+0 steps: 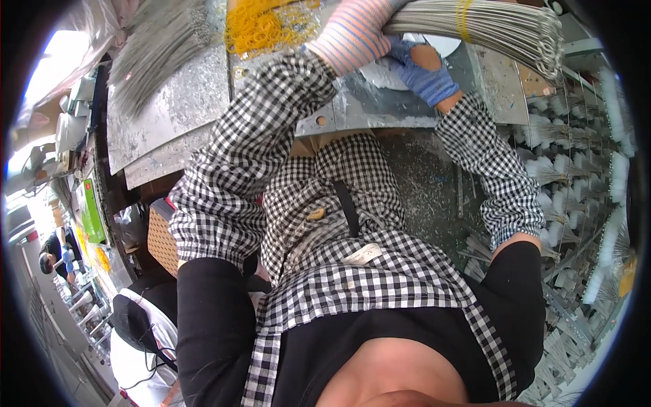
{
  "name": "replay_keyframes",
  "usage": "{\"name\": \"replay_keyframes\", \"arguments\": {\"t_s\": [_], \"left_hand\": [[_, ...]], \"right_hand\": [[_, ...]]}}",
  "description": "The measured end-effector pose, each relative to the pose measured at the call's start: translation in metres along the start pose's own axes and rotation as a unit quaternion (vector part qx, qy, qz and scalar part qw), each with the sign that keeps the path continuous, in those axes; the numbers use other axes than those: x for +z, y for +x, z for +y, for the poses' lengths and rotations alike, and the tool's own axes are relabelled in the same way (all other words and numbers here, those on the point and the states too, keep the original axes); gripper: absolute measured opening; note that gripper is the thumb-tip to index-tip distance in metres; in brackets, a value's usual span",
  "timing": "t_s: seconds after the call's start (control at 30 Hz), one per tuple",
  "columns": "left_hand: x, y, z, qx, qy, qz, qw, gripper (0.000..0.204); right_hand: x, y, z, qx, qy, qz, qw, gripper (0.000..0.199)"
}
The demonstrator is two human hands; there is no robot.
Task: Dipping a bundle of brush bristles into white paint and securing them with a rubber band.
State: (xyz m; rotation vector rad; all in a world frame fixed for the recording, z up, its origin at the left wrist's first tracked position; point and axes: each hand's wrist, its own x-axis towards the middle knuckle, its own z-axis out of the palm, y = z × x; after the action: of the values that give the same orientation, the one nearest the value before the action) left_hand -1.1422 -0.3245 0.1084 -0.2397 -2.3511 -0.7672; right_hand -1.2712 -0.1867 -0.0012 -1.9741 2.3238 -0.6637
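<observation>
A thick bundle of grey twisted wires (468,19) with looped right ends lies across the top of the view. A yellow rubber band (464,20) circles it. My left hand (356,34), in a pink-and-white striped glove, is closed round the bundle's left part. Just below the bundle, close to my left hand, is my right hand (427,71) in a blue glove with a hole showing skin. Its fingertips are partly hidden near the left glove and the wires, so I cannot tell whether it grips. A white round piece (386,76) lies under the hands.
Loose thin wires (163,51) lie on the grey worktable (176,112) at the left, beside a heap of yellow rubber bands (264,27). Racks of white-bristled brushes (563,163) stand at the right. Another person (146,339) is at the lower left.
</observation>
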Motion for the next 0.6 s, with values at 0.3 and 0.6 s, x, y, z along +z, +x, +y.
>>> {"name": "replay_keyframes", "arguments": {"t_s": [0.3, 0.6], "left_hand": [[-0.039, -0.078, 0.029, -0.22, -0.326, 0.259, 0.882, 0.057], [-0.133, -0.218, 0.124, -0.355, -0.456, 0.565, 0.589, 0.044]], "right_hand": [[-0.06, -0.002, -0.091, 0.023, 0.138, 0.124, 0.982, 0.028], [-0.046, -0.034, -0.167, 0.036, 0.36, 0.197, 0.911, 0.015]]}}
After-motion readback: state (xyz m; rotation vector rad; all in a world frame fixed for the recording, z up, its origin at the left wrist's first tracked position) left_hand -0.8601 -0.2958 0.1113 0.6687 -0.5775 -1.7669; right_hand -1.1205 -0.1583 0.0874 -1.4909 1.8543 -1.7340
